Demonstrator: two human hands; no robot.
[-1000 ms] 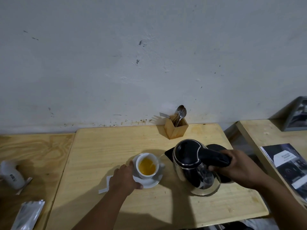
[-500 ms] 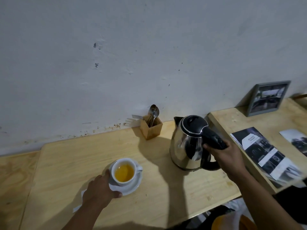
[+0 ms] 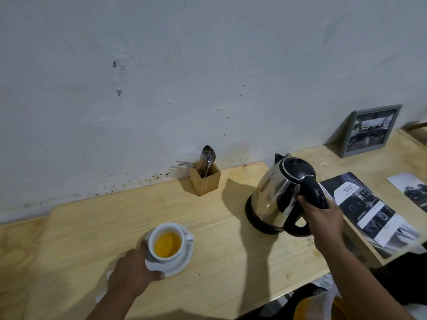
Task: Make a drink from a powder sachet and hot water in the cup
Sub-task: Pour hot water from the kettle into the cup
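Observation:
A white cup (image 3: 166, 244) holding orange-yellow liquid stands on a white saucer (image 3: 176, 265) on the wooden table (image 3: 219, 227). My left hand (image 3: 131, 271) grips the saucer's near-left rim. To the right, a steel kettle (image 3: 276, 195) with a black lid and handle sits tilted on its black base (image 3: 254, 221). My right hand (image 3: 323, 215) is closed around the kettle's handle. A scrap of white paper (image 3: 101, 296) pokes out from under my left wrist; I cannot tell if it is the sachet.
A wooden holder (image 3: 205, 180) with spoons and a fork stands by the wall behind the cup. A second table on the right carries a framed picture (image 3: 369, 131), a dark brochure (image 3: 369, 209) and a photo print (image 3: 413, 190). A gap separates the two tables.
The kettle has travelled right, away from the cup, and come down onto its base. My left hand has stayed on the saucer. The view has swung to the right.

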